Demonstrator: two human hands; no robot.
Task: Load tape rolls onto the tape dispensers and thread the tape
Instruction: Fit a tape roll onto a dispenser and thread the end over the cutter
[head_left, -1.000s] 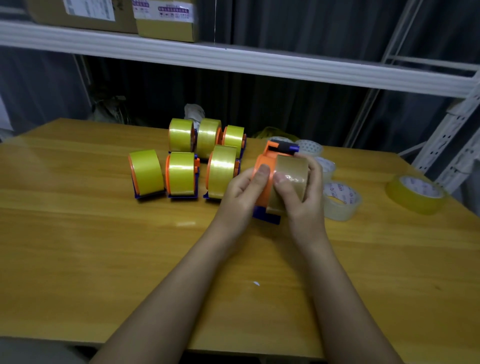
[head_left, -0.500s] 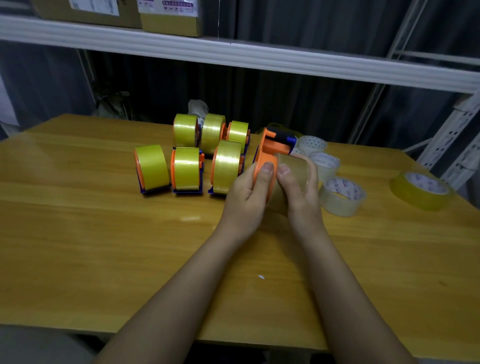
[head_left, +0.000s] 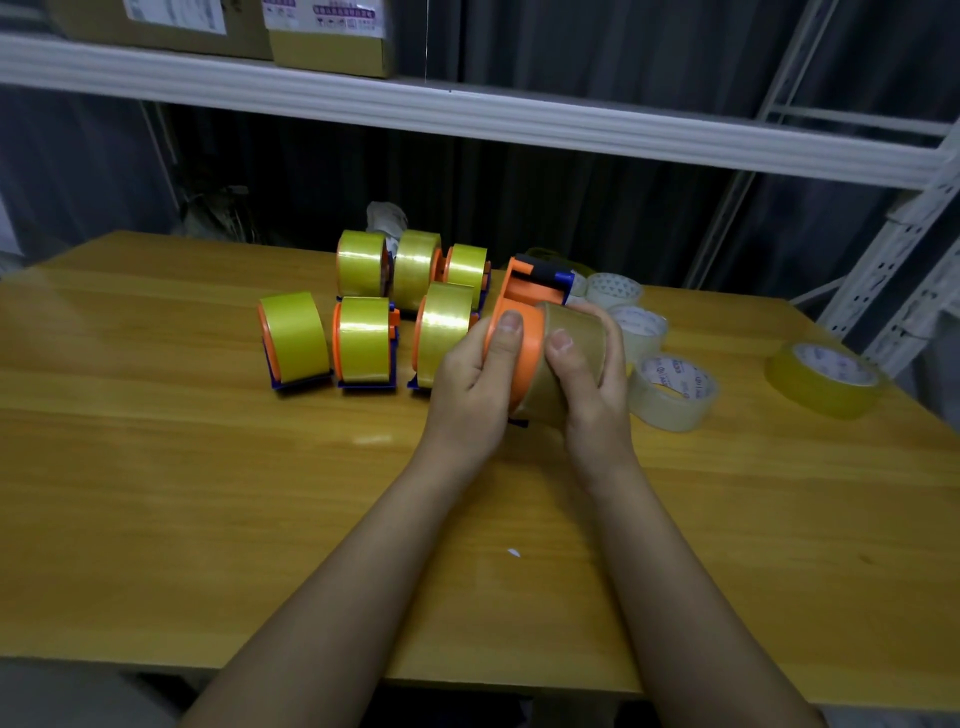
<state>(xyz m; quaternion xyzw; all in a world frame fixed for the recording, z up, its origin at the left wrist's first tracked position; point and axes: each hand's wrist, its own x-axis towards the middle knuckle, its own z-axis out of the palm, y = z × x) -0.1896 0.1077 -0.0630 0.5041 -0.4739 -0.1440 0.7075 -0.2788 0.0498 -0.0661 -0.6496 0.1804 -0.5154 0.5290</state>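
Both hands are working one dispenser (head_left: 511, 332) near the middle of the table (head_left: 156, 467), toward its far edge. Left hand (head_left: 470, 387) is gripping the orange wheel side, thumb lying across the rim. Right hand (head_left: 592, 384) is wrapping around a clear roll (head_left: 574, 338), thumb on its near face, fingers curling over the far side, apparently seating it on the hub; how far on it is sitting cannot be told. Six loaded dispensers (head_left: 363, 338) are standing in two rows just left of the hands, yellow tape facing up. Spare rolls (head_left: 670, 392) are lying flat just right of the hands; one yellow roll (head_left: 823, 379) is sitting apart near the right edge. Handling judgement: roll is looking light, stiff across the core, slick on the outer wrap, so holding by the flat sides or through the core should be surer than pinching the tape face. Dispenser is looking like rigid, light plastic; bracing by the wheel or base, away from the dark cutter end at the top, seems safest. Threading not yet visible.
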